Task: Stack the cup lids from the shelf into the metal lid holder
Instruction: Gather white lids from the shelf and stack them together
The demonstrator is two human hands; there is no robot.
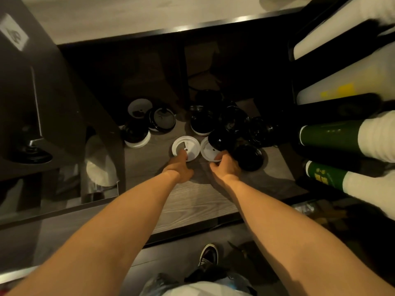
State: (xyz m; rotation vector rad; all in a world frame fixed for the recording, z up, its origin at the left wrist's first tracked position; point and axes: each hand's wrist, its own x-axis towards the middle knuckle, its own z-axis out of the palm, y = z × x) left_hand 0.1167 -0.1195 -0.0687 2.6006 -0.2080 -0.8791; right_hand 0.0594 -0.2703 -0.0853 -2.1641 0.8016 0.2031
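Black and white cup lids lie scattered on a low wooden shelf (192, 201). My left hand (179, 167) reaches onto a white lid (188, 146) lying upside down, fingers on its near rim. My right hand (226, 166) grips the near edge of a second white lid (208, 149), which is partly covered by a black lid (220, 138). Another black lid (249, 157) lies just right of my right hand. Several more lids (162, 119) lie further back. I cannot make out the metal lid holder for certain.
Stacked paper cups in sleeves, white (342, 67) and green (329, 135), jut in from the right. A dark cabinet side (64, 103) stands at left, with white discs (100, 167) low beside it. A counter edge (171, 28) runs above. My shoe (209, 255) is on the floor.
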